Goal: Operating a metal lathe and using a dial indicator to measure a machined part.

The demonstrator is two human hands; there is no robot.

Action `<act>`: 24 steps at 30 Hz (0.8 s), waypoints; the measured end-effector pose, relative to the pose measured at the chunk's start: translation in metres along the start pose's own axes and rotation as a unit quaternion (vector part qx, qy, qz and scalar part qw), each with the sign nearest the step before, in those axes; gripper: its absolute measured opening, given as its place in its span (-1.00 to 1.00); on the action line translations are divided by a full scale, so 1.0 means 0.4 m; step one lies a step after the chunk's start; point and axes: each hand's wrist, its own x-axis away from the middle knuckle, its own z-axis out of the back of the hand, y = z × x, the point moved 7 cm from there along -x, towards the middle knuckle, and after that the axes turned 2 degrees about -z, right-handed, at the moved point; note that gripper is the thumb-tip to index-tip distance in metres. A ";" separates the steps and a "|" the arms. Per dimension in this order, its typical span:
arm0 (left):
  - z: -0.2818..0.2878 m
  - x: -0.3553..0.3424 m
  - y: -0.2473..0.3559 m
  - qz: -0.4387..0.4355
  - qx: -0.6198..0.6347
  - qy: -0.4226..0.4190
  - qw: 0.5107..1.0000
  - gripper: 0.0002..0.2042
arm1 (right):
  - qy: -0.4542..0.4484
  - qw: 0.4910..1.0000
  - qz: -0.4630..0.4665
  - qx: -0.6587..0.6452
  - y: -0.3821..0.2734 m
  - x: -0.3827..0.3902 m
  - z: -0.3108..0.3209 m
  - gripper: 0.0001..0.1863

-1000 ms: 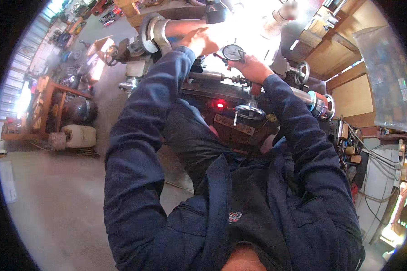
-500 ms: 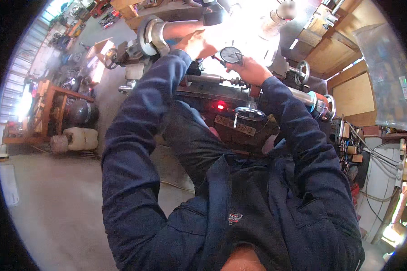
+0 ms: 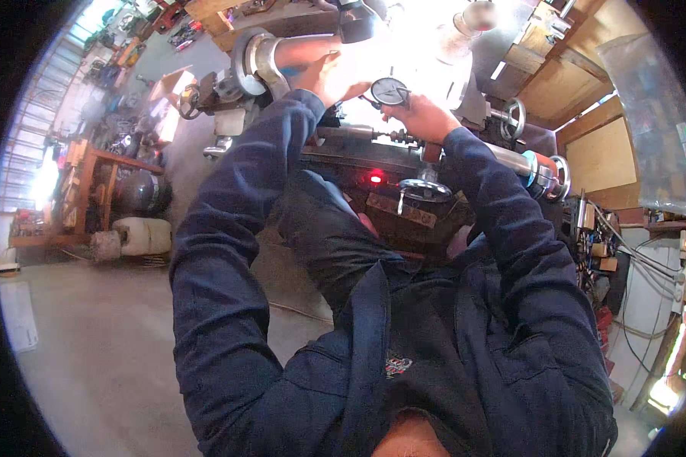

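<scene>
A round dial indicator (image 3: 389,91) with a pale face and dark rim sits near the top middle, above a machine. My right hand (image 3: 425,120) is closed at its lower right edge, holding it. To the dial's left is my left hand (image 3: 328,79), thumb stretched toward the gauge and another finger raised apart from it. Glare washes out part of that hand, and I cannot tell whether its thumb touches the gauge. Below both hands runs the machine's front, with a chrome handwheel (image 3: 424,190) and a lit red lamp (image 3: 376,180).
Another handwheel (image 3: 514,119) stands right of my right hand, and a round flange (image 3: 253,62) left of my left hand. A bright lamp glares over the machine. Wooden panels (image 3: 598,156) and a hanging plastic sheet (image 3: 652,126) line the right side. A pale canister (image 3: 145,236) lies at left.
My left hand has shifted slightly right and down, closer to the dial indicator. My right hand still holds the gauge in nearly the same place. The view has shifted a little.
</scene>
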 end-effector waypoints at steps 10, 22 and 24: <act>-0.091 0.031 -0.045 -0.070 0.002 -0.097 0.993 -0.76 | -0.017 0.999 -0.016 0.035 0.020 -0.001 -0.003 -0.35; -0.011 0.213 0.002 0.319 0.418 -0.090 0.846 -0.61 | 0.064 0.994 0.023 -0.084 -0.014 -0.010 0.029 -0.28; -0.008 0.215 0.003 0.323 0.396 -0.092 0.855 -0.60 | 0.069 0.992 0.055 -0.088 -0.040 -0.007 0.034 -0.28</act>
